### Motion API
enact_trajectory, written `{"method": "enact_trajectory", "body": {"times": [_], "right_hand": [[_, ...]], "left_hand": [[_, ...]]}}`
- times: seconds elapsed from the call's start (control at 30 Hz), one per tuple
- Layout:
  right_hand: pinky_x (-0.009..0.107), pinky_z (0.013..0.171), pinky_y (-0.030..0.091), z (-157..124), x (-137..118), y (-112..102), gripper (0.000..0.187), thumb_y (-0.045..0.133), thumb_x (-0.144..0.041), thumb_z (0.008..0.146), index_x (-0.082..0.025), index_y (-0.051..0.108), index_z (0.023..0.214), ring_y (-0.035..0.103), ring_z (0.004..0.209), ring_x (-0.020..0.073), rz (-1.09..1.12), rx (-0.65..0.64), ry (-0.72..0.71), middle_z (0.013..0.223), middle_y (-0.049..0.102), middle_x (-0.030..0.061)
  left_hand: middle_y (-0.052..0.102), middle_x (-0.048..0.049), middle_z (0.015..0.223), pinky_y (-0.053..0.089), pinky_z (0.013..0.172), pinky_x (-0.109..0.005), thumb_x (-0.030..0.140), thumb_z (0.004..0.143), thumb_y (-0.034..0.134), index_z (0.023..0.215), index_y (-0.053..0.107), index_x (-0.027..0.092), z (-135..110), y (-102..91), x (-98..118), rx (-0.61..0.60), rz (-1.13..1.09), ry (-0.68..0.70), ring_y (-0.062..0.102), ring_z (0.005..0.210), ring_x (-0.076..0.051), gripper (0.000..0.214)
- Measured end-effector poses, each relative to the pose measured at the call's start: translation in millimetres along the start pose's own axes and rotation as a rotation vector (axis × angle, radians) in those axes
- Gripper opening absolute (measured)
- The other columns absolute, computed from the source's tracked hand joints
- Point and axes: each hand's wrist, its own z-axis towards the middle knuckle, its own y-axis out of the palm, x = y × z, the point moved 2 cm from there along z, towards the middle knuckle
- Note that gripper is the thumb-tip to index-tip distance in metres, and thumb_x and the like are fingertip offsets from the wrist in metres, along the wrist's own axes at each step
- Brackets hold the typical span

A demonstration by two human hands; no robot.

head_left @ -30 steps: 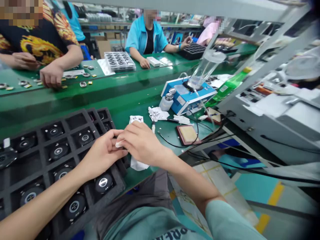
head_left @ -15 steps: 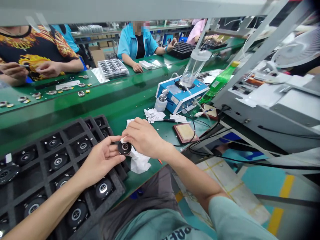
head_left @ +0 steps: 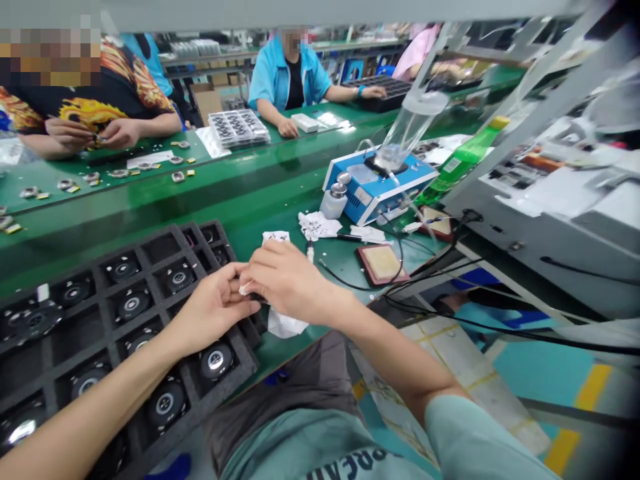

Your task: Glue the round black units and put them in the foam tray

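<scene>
My left hand (head_left: 215, 310) and my right hand (head_left: 285, 280) meet just past the right end of a black foam tray (head_left: 50, 347). The left hand's fingers curl around a small round black part, now almost hidden between the hands. With pinched fingers, my right hand presses a white wipe (head_left: 285, 325) against it; the wipe's loose end hangs onto the green table (head_left: 280, 193). Several tray pockets hold round black parts with silver centres (head_left: 216, 360).
A blue machine (head_left: 377, 183) with a clear funnel stands beyond my hands, beside a dispenser bottle (head_left: 336, 200), crumpled wipes (head_left: 316, 225), a red-framed pad (head_left: 383, 262), black cables and a green bottle (head_left: 460, 160). Other people's hands (head_left: 120, 133) work across the belt, near a clear parts tray (head_left: 239, 127).
Half a second ago the round black part showed face-up between my fingers. My right hand has since closed over it with the wipe, hiding it.
</scene>
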Motion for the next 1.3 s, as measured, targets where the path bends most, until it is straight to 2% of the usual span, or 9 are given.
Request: {"method": "enact_trajectory", "body": {"times": [0.17,0.3,0.5,0.73,0.83,0.97,1.07,1.2,1.3], "right_hand": [[0.039,0.078,0.036,-1,2,1,0.024,0.048,-0.023,0.103,-0.017,0.068,0.091,0.048,0.087,0.0229,0.034,0.041,0.133,0.091,0.069,0.0085],[0.040,0.079,0.037,-1,-6,1,0.025,0.048,-0.024,0.104,-0.018,0.069,0.092,0.049,0.089,0.0242,0.013,0.011,0.039,0.091,0.069,0.0088],[0.042,0.082,0.041,-7,-2,-3,0.022,0.049,-0.024,0.102,-0.017,0.068,0.092,0.052,0.089,0.0244,0.026,0.060,0.179,0.093,0.071,0.0097],[0.041,0.080,0.040,-17,-5,-3,0.018,0.054,-0.025,0.100,-0.019,0.067,0.090,0.054,0.087,0.0238,0.043,0.118,0.258,0.089,0.072,0.0076],[0.040,0.077,0.039,-22,-14,0,0.018,0.054,-0.023,0.100,-0.018,0.067,0.089,0.054,0.085,0.0233,0.059,0.150,0.245,0.087,0.072,0.0067],[0.040,0.076,0.036,-15,-25,5,0.023,0.050,-0.025,0.102,-0.018,0.068,0.089,0.054,0.088,0.0250,0.012,0.137,0.203,0.089,0.072,0.0077],[0.041,0.077,0.035,-14,-21,3,0.024,0.050,-0.027,0.103,-0.019,0.068,0.089,0.053,0.089,0.0250,0.002,0.127,0.195,0.089,0.072,0.0074],[0.040,0.076,0.037,-24,-7,-2,0.017,0.056,-0.024,0.100,-0.019,0.068,0.089,0.054,0.087,0.0243,0.008,0.175,0.241,0.088,0.073,0.0063],[0.041,0.078,0.038,-24,-8,-1,0.019,0.054,-0.024,0.101,-0.019,0.068,0.089,0.054,0.089,0.0251,-0.012,0.162,0.235,0.089,0.073,0.0074]], "left_hand": [[0.075,-0.0008,0.089,0.055,0.082,-0.027,0.010,0.073,0.080,0.120,0.055,0.015,-1,0.5,-5,-0.055,-0.033,-0.019,0.074,0.086,-0.014,0.053],[0.072,0.0015,0.088,0.055,0.079,-0.026,0.006,0.070,0.079,0.103,0.058,0.017,-2,-0.1,-5,-0.016,-0.051,0.044,0.072,0.083,-0.013,0.041],[0.076,-0.0029,0.091,0.056,0.082,-0.030,0.006,0.075,0.078,0.120,0.056,0.017,-3,1.1,-5,-0.062,-0.065,0.023,0.075,0.085,-0.017,0.051],[0.078,-0.0042,0.091,0.058,0.079,-0.027,0.009,0.072,0.083,0.121,0.056,0.015,-3,-0.5,-6,0.058,-0.137,0.023,0.076,0.084,-0.015,0.057],[0.078,-0.0034,0.090,0.058,0.078,-0.025,0.009,0.071,0.085,0.122,0.056,0.014,-3,-0.5,-5,0.083,-0.162,0.000,0.075,0.079,-0.013,0.059],[0.078,-0.0013,0.086,0.059,0.079,-0.025,0.009,0.068,0.087,0.122,0.056,0.015,-1,0.2,-4,0.082,-0.148,0.009,0.075,0.079,-0.014,0.063],[0.078,-0.0016,0.086,0.060,0.080,-0.027,0.011,0.067,0.089,0.122,0.055,0.016,-1,0.1,-4,0.105,-0.158,0.023,0.076,0.080,-0.016,0.064],[0.079,-0.0055,0.093,0.060,0.079,-0.026,0.010,0.069,0.087,0.120,0.057,0.015,-1,-1.3,-5,0.110,-0.163,0.014,0.077,0.084,-0.017,0.060],[0.079,-0.0052,0.090,0.061,0.078,-0.027,0.012,0.068,0.088,0.121,0.059,0.015,0,-3.0,-5,0.105,-0.120,0.010,0.077,0.083,-0.018,0.060]]}}
